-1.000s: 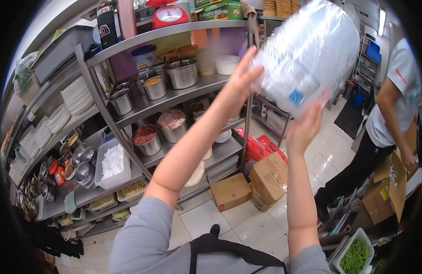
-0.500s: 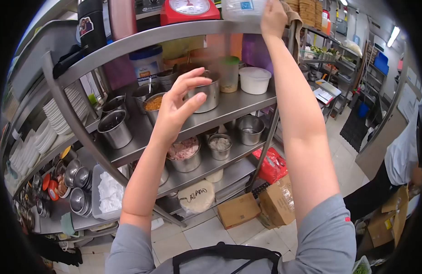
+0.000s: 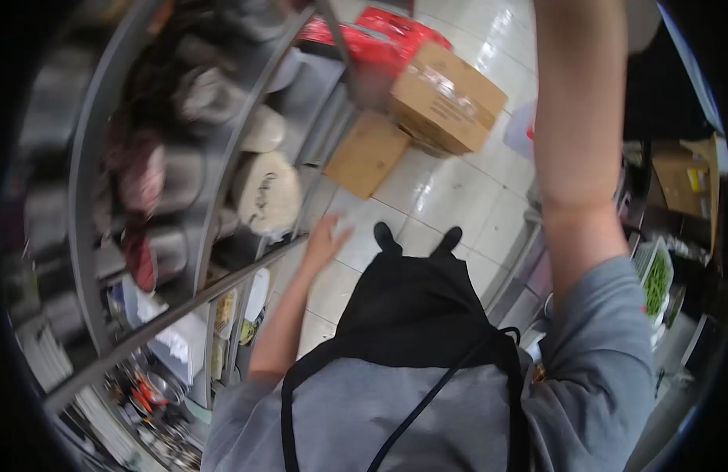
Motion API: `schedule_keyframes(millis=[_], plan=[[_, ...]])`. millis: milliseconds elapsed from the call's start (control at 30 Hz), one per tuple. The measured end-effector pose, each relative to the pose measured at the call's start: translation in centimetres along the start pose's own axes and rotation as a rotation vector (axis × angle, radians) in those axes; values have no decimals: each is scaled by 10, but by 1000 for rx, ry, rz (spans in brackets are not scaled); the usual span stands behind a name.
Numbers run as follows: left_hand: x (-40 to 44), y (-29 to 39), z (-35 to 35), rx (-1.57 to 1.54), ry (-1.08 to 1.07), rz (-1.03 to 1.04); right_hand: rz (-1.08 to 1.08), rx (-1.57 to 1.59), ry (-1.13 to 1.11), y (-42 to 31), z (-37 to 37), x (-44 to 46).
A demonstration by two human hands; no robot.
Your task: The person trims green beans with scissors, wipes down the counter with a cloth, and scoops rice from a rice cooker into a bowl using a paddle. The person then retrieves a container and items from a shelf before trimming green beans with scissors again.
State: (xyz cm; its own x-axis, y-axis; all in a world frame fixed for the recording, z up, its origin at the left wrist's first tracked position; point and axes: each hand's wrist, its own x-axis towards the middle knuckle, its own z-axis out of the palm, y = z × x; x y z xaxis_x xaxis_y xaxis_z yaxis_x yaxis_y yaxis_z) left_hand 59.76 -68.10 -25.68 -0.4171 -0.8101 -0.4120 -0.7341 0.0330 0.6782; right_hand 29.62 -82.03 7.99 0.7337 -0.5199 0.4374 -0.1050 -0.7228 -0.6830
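My left hand (image 3: 325, 242) hangs low beside the metal shelf rack (image 3: 199, 303), above the tiled floor. Its fingers look apart with nothing in them, though motion blurs them. Of my right arm (image 3: 580, 118), only the forearm and elbow show. It reaches up past the top edge, so the hand and anything in it are out of sight. Near my left hand, a pale round bundle with black writing (image 3: 268, 193) rests on the bottom shelf.
Two cardboard boxes (image 3: 450, 98) and a red plastic bag (image 3: 380, 39) lie on the floor ahead. Blurred metal pots (image 3: 179, 185) line the shelves at left. A container of green vegetables (image 3: 657, 283) stands at right. My black shoes (image 3: 388, 237) are below.
My view has swung down and turned from the shelves toward the floor. My left hand has dropped from the middle shelf to beside the rack. My right hand has left view.
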Motion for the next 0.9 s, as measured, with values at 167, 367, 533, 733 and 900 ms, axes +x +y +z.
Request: schedule_keyframes(millis=[167, 367, 533, 733, 900], plan=[[-93, -65, 165, 129, -223, -116, 1215, 680, 86, 165, 148, -336], [-31, -83, 203, 234, -337, 216, 2113, -95, 304, 321, 397, -669], [25, -137, 235, 408, -818, 645, 2282, -53, 361, 396, 497, -714], [71, -173, 255, 516, -713, 705, 2229, -46, 478, 469, 539, -711], [99, -206, 278, 621, -515, 724, 2059, -167, 510, 533, 567, -721]])
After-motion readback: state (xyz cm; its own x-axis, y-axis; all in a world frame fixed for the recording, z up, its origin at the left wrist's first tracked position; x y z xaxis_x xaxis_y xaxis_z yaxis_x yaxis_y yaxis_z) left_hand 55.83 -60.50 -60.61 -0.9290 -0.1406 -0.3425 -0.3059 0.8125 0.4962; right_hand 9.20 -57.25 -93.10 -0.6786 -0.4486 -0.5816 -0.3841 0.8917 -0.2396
